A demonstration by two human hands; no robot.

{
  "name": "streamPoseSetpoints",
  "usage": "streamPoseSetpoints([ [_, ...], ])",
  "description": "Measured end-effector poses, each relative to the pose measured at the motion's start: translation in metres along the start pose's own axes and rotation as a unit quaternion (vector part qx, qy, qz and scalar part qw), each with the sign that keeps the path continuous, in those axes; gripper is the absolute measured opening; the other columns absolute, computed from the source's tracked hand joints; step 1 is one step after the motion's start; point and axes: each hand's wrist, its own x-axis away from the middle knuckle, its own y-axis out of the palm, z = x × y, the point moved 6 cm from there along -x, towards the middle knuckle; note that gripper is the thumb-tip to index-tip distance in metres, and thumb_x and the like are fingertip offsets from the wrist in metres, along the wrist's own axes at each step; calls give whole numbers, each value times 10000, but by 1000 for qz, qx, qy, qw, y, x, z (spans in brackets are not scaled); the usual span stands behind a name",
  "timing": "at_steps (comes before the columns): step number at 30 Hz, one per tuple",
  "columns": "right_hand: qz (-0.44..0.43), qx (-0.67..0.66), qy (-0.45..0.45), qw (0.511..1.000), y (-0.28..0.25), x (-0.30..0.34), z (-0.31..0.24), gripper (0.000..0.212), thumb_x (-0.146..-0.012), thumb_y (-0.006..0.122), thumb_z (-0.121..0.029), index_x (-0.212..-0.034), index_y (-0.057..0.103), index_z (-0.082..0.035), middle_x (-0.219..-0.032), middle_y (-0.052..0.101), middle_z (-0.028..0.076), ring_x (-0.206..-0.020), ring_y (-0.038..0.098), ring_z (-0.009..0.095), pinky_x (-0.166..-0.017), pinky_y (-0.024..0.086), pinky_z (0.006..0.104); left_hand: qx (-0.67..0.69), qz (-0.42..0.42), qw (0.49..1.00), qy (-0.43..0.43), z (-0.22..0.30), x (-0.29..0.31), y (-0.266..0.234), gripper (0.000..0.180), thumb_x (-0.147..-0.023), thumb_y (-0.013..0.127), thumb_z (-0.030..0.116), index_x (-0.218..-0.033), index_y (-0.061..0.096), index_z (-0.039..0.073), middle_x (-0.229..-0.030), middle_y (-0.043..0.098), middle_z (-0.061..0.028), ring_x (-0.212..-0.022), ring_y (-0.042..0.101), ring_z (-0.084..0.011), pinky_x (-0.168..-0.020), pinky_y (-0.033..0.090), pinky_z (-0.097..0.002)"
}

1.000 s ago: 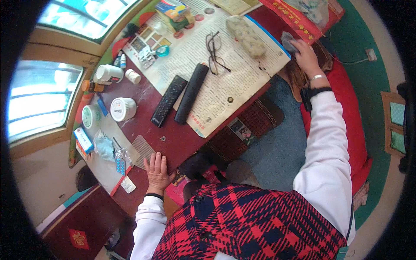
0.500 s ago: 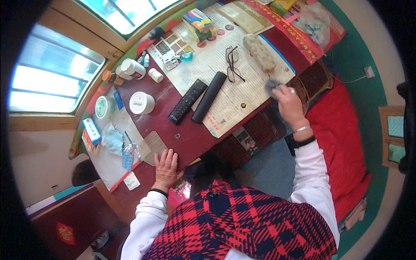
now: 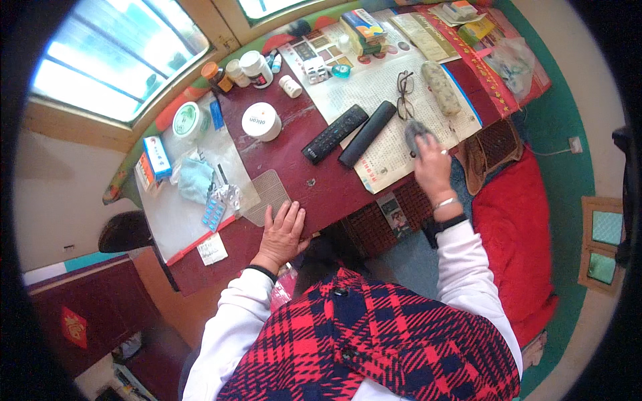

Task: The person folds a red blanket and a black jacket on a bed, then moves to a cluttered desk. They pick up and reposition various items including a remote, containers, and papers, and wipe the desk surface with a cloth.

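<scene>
My right hand (image 3: 433, 167) grips a crumpled grey cloth (image 3: 419, 136) over the newspaper (image 3: 374, 160), just below a pair of eyeglasses (image 3: 405, 100). A pale patterned glasses case (image 3: 441, 88) lies to the right of the glasses. My left hand (image 3: 283, 234) rests flat, fingers stretched, at the near edge of the dark red table (image 3: 287, 157). Beside its fingertips is a thin beige mesh piece (image 3: 269, 198). A black remote control (image 3: 336, 132) and a longer black bar-shaped case (image 3: 367, 134) lie side by side between the hands.
White jars (image 3: 261, 121), small bottles (image 3: 290, 86) and a green-lidded tub (image 3: 190, 120) stand at the left and back. A blue cloth (image 3: 196, 179) and a blister pack (image 3: 214, 212) lie on the left sheet. Boxes (image 3: 363, 30) stand at the back. Red fabric (image 3: 511, 247) is at the right.
My right hand has moved slightly left and nearer with the grey cloth, onto the newspaper by the glasses. The view has shifted; my left hand stays flat on the table.
</scene>
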Motion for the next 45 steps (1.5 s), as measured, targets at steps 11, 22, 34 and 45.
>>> streamPoseSetpoints([
  [11,-54,-212,-323,921,-29,83,-186,237,-736,506,-57,-955,579,-108,-1007,555,95,-859,559,286,-752,439,410,5,17,1000,-11,3,-2,-9,751,-629,706,432,-1232,451,63,-1336,382,-104,-1258,323,-263,-1006,230,-564],
  [22,36,-46,-26,998,6,11,-22,522,-754,621,-172,-1245,465,-91,-1261,430,185,-1107,432,381,-944,358,447,54,-5,994,-96,-12,-156,-30,581,-749,625,268,-1235,402,41,-1165,485,-154,-1105,469,-311,-904,397,-411],
  [34,29,-67,-21,997,16,16,-19,529,-752,599,-134,-1256,445,-84,-1307,377,179,-1161,375,370,-976,294,472,144,-83,965,-204,8,-227,-3,693,-702,672,265,-1272,347,41,-1063,547,-205,-1014,533,-356,-835,471,-426],
  [45,5,-66,-7,998,22,14,-13,565,-762,579,-147,-1299,407,-108,-1349,346,168,-1211,343,348,-1011,255,455,145,-122,961,-200,30,-241,-3,576,-796,541,108,-1328,329,51,-1047,569,-183,-967,575,-335,-765,505,-423],
])
